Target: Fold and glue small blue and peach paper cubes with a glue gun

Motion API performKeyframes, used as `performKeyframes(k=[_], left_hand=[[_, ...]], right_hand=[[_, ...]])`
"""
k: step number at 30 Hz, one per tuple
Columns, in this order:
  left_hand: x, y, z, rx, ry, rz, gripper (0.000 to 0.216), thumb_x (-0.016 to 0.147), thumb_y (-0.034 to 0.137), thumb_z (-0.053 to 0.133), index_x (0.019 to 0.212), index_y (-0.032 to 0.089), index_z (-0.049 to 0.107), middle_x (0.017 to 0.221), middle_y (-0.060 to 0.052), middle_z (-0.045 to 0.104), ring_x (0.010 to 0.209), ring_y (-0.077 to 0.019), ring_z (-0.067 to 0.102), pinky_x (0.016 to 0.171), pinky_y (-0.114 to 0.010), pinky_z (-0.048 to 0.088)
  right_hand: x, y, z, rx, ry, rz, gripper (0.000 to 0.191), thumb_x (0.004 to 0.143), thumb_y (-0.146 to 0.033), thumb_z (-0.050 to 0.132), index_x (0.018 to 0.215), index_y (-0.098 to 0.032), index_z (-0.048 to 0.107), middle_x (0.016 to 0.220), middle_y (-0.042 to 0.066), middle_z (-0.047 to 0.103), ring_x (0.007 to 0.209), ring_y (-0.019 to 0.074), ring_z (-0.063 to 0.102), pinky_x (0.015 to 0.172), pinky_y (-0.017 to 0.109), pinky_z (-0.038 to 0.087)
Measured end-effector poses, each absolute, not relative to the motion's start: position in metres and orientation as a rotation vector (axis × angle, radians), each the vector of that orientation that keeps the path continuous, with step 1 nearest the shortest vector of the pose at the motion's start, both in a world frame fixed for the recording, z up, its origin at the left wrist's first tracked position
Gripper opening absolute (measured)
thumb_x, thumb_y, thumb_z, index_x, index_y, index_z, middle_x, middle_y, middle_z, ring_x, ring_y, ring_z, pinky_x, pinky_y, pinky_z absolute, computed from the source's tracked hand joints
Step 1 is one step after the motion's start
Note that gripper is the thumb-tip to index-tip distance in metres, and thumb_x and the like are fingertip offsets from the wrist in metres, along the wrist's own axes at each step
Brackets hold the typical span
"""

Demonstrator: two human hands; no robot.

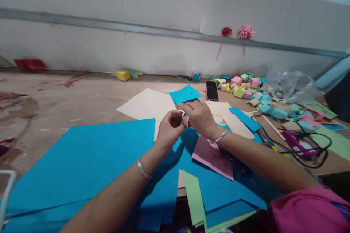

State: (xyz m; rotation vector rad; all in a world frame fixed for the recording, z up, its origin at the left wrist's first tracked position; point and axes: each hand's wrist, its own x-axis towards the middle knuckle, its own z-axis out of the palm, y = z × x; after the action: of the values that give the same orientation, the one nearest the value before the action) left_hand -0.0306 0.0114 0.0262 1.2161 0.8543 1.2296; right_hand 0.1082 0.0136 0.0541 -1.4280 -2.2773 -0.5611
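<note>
Paper piece (185, 119): judged light, thin, crease-prone; grip at edges. Left hand (170, 131), right hand (201, 118) both pinching it above blue sheet (95, 160) on counter (68, 105).

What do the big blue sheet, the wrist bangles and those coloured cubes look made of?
Big blue sheet: matte paper or thin card, flat with crisp cut edges. Bangles: shiny silvery metal, probably. Coloured cubes: likely folded paper, matte pastel; too small to be sure.

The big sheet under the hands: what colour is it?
Blue. The sheet shows best in the head view.
</note>
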Motion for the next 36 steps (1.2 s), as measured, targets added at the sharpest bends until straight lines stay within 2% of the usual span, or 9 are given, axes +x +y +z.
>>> performKeyframes(k=[6, 14, 22, 36], left_hand=[[-0.033, 0.012, 0.025, 1.192, 0.853, 1.228, 0.038, 0.057, 0.008, 0.062, 0.093, 0.020, 0.055, 0.080, -0.002, 0.065, 0.075, -0.0169, 0.064, 0.067, -0.029, 0.050], [-0.035, 0.014, 0.022, 1.164, 0.908, 1.275, 0.037, 0.053, 0.006, 0.056, 0.087, 0.019, 0.057, 0.078, -0.001, 0.062, 0.076, -0.0155, 0.061, 0.068, -0.028, 0.047], [-0.035, 0.012, 0.024, 1.101, 0.921, 1.322, 0.036, 0.052, 0.005, 0.055, 0.086, 0.017, 0.059, 0.081, -0.001, 0.062, 0.077, -0.0142, 0.059, 0.068, -0.026, 0.045], [-0.035, 0.011, 0.026, 1.065, 0.882, 1.306, 0.030, 0.053, 0.008, 0.056, 0.082, 0.016, 0.058, 0.076, -0.001, 0.061, 0.075, -0.0140, 0.059, 0.068, -0.025, 0.045]], right_hand=[[0.107, 0.011, 0.057, -1.467, -2.222, -0.529, 0.021, 0.092, -0.017, 0.051, 0.108, -0.018, 0.065, 0.114, 0.012, 0.064, 0.102, 0.0256, 0.051, 0.078, 0.036, 0.035], [0.099, 0.009, 0.059, -1.499, -2.176, -0.541, 0.027, 0.092, -0.013, 0.047, 0.113, -0.017, 0.064, 0.128, 0.016, 0.056, 0.110, 0.0292, 0.046, 0.081, 0.038, 0.038], [0.096, 0.012, 0.055, -1.469, -2.093, -0.654, 0.031, 0.094, -0.011, 0.043, 0.120, -0.014, 0.061, 0.130, 0.018, 0.054, 0.112, 0.0295, 0.047, 0.083, 0.040, 0.041], [0.097, 0.010, 0.058, -1.470, -2.097, -0.666, 0.031, 0.094, -0.011, 0.043, 0.120, -0.012, 0.061, 0.130, 0.018, 0.055, 0.113, 0.0311, 0.049, 0.084, 0.041, 0.044]])
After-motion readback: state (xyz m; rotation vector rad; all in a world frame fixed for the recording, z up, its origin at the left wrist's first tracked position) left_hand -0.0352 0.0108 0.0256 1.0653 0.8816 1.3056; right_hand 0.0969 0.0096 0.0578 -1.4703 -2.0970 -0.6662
